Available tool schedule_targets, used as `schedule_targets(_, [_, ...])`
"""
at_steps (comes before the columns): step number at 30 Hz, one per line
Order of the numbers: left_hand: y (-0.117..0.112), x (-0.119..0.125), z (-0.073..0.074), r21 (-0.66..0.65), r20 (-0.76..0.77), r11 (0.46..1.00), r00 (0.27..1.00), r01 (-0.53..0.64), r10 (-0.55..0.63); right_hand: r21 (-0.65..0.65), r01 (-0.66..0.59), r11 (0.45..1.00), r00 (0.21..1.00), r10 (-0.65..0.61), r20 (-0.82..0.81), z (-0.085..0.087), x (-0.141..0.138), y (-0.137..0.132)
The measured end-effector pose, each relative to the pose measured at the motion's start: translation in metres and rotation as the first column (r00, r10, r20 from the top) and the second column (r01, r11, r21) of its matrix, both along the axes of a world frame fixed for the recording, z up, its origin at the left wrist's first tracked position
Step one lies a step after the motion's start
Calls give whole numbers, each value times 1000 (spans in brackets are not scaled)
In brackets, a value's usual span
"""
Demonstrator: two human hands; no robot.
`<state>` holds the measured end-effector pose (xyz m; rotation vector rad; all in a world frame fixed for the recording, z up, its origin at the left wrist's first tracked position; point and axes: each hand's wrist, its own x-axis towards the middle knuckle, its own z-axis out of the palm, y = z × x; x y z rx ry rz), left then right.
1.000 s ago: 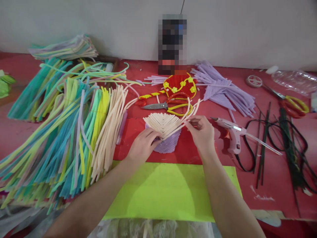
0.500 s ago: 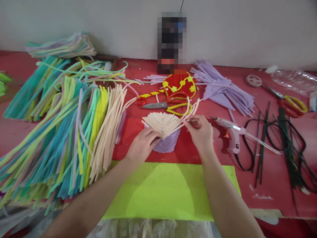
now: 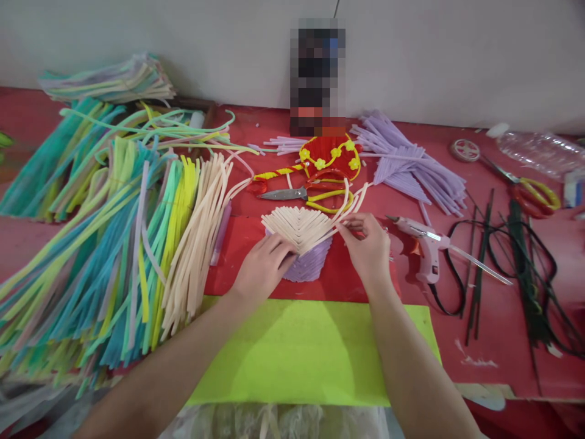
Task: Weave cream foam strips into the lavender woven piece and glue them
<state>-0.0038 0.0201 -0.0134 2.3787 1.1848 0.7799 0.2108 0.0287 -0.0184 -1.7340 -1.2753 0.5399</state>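
Note:
A cream fan of pipe cleaners [image 3: 297,225], laid in a V pattern, lies over a purple pipe-cleaner piece [image 3: 308,268] on the red table. My left hand [image 3: 267,262] pinches the fan's lower point between thumb and fingers. At the fan's right side, my right hand [image 3: 365,238] is closed on the loose cream strands, thumb against fingertips. Some strand ends curl up past that hand. Just behind the fan lie scissors [image 3: 286,194] with red and yellow handles, and a red fan-shaped piece [image 3: 331,155] trimmed with yellow flowers.
Bundles of coloured pipe cleaners [image 3: 132,256] cover the left side. Purple pipe cleaners [image 3: 411,164] lie at the back right. A pink glue gun [image 3: 427,244], more scissors [image 3: 534,189], dark green stems [image 3: 525,268] and a plastic bottle [image 3: 539,152] occupy the right. A lime-green sheet [image 3: 297,353] lies in front.
The whole view has shifted slightly. Both hands keep their holds on the cream fan, with the right hand's fingers barely moved.

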Motion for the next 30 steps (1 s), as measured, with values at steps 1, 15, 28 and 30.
schedule_targets(1, [0,0,0,39,-19,999,1000,2,-1,2,1,1000,1000,-1,0,0,0,0])
schedule_targets(15, [-13,4,1,233,-250,972,967,22,38,-17,8,1000,999,-8,-31,0,-2,1])
schedule_targets(28, [-15,0,3,-33,-443,978,874,207,-200,-28,17,999,999,-18,-28,1,-3,2])
schedule_targets(30, [-15,1,3,-40,-446,978,873,203,-199,-14,11,1000,999,-11,-32,-1,-2,2])
